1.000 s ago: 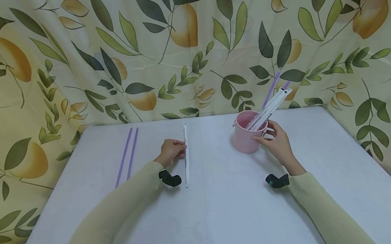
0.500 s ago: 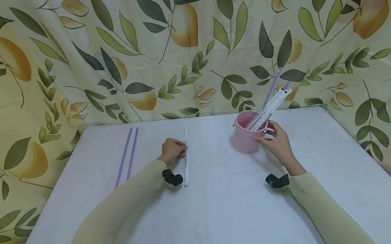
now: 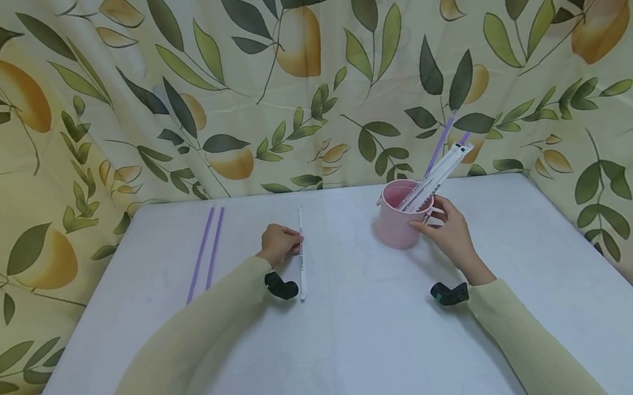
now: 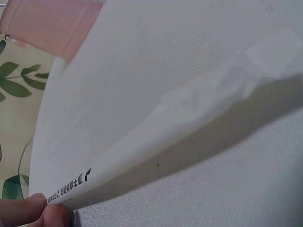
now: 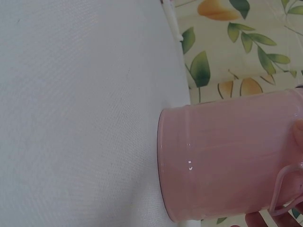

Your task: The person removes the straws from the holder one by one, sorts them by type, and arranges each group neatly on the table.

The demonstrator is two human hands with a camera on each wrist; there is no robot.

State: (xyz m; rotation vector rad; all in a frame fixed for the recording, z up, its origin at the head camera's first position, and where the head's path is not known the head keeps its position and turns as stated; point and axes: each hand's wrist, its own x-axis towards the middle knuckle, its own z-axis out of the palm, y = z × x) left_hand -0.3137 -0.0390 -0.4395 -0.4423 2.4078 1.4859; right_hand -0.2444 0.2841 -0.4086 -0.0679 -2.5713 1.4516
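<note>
Left of cup (image 3: 396, 230), left hand (image 3: 279, 244) pinches wrapped straw (image 3: 302, 270). Right hand (image 3: 451, 232) holds cup; if slack, leaning straws (image 3: 436, 176) may tip it.

Curtain (image 3: 338, 131): pale cream, it hung before you from 10 o'clock through 12 to 2, lightly creased.
Fruit (image 3: 298, 45) and leaves (image 3: 391, 40): you saw them printed all over it, orange-yellow and green.
Table (image 3: 378, 345): white and finely textured, it spread from your 6 o'clock to a far edge at 12.
Light: soft and rather dim around you.
</note>
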